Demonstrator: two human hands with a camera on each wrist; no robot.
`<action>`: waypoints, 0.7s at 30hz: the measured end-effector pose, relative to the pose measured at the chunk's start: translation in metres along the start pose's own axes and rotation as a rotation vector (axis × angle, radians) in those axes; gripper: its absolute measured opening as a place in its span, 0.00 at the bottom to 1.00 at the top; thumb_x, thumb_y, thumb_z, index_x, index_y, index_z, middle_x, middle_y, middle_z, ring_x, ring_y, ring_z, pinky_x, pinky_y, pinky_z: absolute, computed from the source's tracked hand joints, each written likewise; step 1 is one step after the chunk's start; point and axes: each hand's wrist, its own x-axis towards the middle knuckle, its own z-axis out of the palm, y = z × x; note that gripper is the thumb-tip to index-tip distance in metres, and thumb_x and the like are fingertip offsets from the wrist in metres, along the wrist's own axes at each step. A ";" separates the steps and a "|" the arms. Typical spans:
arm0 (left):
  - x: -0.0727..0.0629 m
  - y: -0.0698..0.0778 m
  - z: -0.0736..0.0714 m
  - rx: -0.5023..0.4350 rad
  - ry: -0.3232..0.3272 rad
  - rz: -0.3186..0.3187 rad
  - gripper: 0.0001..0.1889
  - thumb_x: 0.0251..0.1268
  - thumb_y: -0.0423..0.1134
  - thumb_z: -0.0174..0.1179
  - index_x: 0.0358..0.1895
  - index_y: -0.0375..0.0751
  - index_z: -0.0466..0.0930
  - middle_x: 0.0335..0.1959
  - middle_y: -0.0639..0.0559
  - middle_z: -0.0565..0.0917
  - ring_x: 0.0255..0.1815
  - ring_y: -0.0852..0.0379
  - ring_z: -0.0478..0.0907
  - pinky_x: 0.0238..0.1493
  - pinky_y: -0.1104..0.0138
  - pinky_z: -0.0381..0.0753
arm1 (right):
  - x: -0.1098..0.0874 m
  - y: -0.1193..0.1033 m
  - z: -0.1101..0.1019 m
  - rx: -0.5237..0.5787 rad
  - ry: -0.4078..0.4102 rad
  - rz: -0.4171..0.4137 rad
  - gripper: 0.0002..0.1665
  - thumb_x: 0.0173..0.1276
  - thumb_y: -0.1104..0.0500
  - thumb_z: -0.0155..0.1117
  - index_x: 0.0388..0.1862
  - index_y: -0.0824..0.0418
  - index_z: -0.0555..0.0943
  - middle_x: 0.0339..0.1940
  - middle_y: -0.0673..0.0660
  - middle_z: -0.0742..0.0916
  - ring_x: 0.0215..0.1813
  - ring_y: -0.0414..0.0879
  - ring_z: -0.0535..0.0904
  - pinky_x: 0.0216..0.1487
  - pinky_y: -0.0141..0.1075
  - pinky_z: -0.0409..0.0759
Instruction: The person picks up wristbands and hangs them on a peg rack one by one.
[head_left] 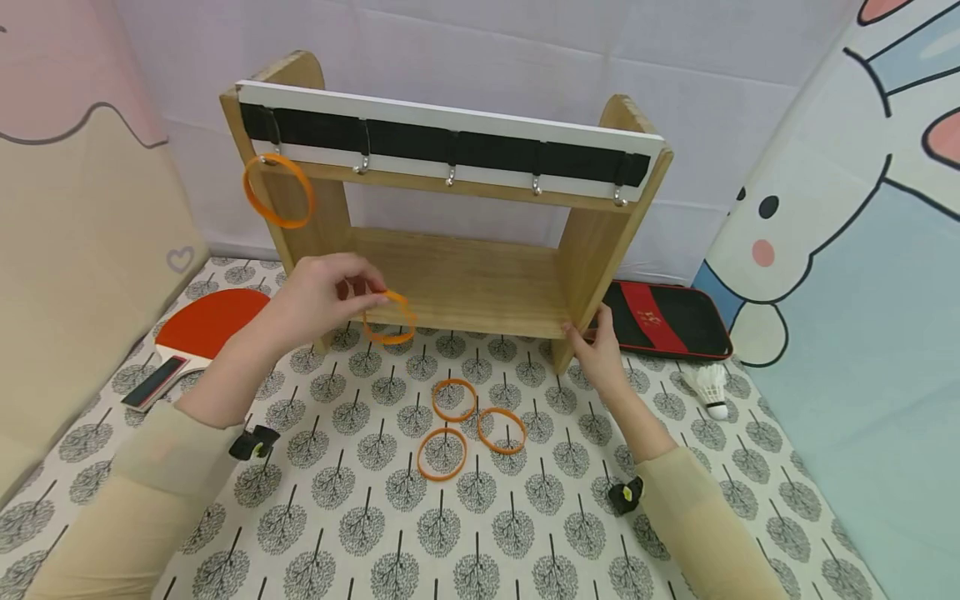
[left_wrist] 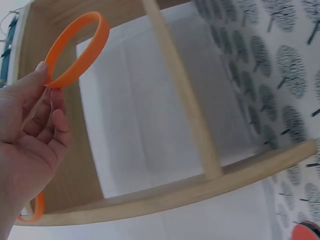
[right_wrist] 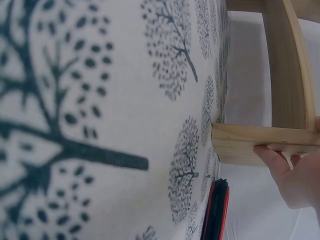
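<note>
My left hand pinches an orange ring between thumb and fingertips, in front of the wooden shelf. In the left wrist view the ring tilts up from the fingertips. Another orange ring hangs on the leftmost of several metal hooks along the shelf's black-and-white top rail. My right hand grips the lower part of the shelf's right side panel, its far fingers partly hidden. Three orange rings lie flat on the tree-patterned cloth.
A red paddle lies at the left, beside my left forearm. Behind my right hand is a black and red case, with a white shuttlecock in front of it. Fabric walls with cartoon prints stand around the table.
</note>
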 end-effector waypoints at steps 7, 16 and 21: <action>0.014 0.021 -0.031 0.022 0.166 0.093 0.05 0.52 0.33 0.69 0.31 0.43 0.82 0.25 0.58 0.79 0.26 0.66 0.71 0.26 0.77 0.68 | -0.001 0.000 -0.001 0.001 -0.012 0.009 0.37 0.72 0.49 0.53 0.73 0.51 0.49 0.58 0.63 0.73 0.54 0.57 0.76 0.44 0.47 0.80; 0.034 0.045 -0.061 -0.048 0.387 0.191 0.04 0.51 0.29 0.69 0.31 0.35 0.85 0.26 0.50 0.82 0.26 0.70 0.70 0.28 0.79 0.68 | -0.002 0.000 -0.001 -0.004 -0.005 0.015 0.37 0.71 0.48 0.53 0.73 0.51 0.50 0.57 0.64 0.73 0.54 0.57 0.76 0.44 0.47 0.80; 0.042 0.051 -0.068 -0.037 0.480 0.182 0.05 0.52 0.31 0.69 0.31 0.33 0.85 0.27 0.51 0.82 0.27 0.71 0.71 0.28 0.80 0.69 | 0.000 0.004 -0.002 0.009 -0.010 0.018 0.38 0.71 0.47 0.53 0.73 0.50 0.49 0.58 0.64 0.72 0.54 0.57 0.76 0.46 0.48 0.80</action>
